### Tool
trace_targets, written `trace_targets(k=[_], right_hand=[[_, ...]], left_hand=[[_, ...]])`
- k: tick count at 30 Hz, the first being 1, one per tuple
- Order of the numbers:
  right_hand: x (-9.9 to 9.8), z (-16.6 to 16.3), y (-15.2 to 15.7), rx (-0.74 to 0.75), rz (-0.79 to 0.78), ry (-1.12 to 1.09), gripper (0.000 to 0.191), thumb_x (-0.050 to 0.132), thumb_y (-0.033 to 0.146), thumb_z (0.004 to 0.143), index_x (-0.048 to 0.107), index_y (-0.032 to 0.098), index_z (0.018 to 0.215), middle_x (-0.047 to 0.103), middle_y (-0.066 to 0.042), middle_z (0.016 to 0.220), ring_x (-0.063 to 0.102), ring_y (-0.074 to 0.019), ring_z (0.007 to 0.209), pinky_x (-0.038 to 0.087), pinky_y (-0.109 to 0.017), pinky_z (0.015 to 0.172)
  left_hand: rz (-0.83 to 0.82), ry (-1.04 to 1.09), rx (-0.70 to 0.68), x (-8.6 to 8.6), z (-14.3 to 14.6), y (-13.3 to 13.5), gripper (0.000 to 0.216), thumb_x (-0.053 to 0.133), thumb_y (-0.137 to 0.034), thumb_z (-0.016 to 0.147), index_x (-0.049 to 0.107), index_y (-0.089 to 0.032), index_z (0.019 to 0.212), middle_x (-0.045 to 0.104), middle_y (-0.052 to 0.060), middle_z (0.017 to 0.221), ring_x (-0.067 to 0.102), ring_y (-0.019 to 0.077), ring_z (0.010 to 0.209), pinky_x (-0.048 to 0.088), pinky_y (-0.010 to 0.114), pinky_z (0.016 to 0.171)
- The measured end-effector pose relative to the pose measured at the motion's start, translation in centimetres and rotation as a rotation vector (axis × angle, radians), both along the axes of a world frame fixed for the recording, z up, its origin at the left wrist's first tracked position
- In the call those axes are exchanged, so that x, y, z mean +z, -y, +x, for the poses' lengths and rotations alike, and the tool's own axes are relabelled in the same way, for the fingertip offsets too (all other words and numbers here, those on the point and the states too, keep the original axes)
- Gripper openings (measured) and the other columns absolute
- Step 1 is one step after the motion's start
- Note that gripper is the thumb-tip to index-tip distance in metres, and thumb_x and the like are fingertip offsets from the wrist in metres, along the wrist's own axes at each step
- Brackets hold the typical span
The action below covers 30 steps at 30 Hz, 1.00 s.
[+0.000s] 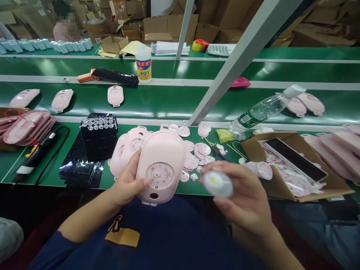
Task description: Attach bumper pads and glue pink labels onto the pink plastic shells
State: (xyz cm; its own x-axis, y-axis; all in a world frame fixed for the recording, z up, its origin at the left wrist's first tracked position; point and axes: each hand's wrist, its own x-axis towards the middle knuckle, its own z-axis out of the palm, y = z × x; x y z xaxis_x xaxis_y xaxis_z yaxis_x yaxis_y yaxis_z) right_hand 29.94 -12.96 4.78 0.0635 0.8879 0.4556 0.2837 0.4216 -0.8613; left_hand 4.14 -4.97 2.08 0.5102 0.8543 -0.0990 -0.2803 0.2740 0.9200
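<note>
A pale pink plastic lid [162, 150] with a round, patterned inset is in my left hand [128, 183], the thumb lying on its face at the inset's edge. My right hand [244, 198] has its fingers closed around a small whitish round object [218, 183] with a yellowish spot at its centre; it is blurred, and its kind is unclear. A gap separates this object from the lid. Behind the lid, more pink lids [123, 150] lie on the green bench. Round printed discs [201, 150] are scattered between my hands, with a small kitten-shaped piece [194, 177] among them.
At right, a cardboard box [284, 187] holds printed pieces and a phone [296, 159]; a clear bottle [261, 112] leans behind it. A black sheet with clear round stickers [98, 137] stands at left. A slanted metal post [233, 63] crosses the view. A glue bottle [143, 65] stands farther back.
</note>
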Motion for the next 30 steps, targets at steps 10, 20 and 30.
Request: trace_targets(k=[10,20,30], right_hand=[[3.2,-0.7,1.6,-0.105,0.119,0.658,0.041,0.066,0.009,0.081,0.063,0.027,0.118,0.069,-0.004,0.090,0.068,-0.0193,0.074,0.058,-0.031,0.066],[3.7,-0.7,2.1,-0.044,0.106,0.680,0.048,0.068,0.007,0.080,0.063,0.025,0.124,0.069,-0.005,0.091,0.067,-0.0194,0.073,0.056,-0.032,0.063],[4.0,-1.1,1.6,-0.034,0.105,0.702,0.045,0.066,0.007,0.082,0.064,0.026,0.122,0.069,-0.006,0.090,0.067,-0.0198,0.074,0.056,-0.031,0.062]], left_hand=[[0.404,-0.171,0.078,0.7,0.2,0.8,0.061,0.071,-0.020,0.081,0.054,-0.026,0.140,0.063,0.010,0.132,0.060,0.0318,0.119,0.048,0.046,0.107],[0.699,-0.202,0.091,1.0,0.0,0.6,0.076,0.066,-0.003,0.076,0.050,-0.029,0.145,0.063,0.008,0.133,0.062,0.0303,0.120,0.048,0.043,0.107],[0.634,-0.198,0.099,0.8,-0.2,0.7,0.071,0.070,-0.006,0.071,0.057,-0.025,0.138,0.067,0.010,0.126,0.064,0.0328,0.114,0.050,0.047,0.105]])
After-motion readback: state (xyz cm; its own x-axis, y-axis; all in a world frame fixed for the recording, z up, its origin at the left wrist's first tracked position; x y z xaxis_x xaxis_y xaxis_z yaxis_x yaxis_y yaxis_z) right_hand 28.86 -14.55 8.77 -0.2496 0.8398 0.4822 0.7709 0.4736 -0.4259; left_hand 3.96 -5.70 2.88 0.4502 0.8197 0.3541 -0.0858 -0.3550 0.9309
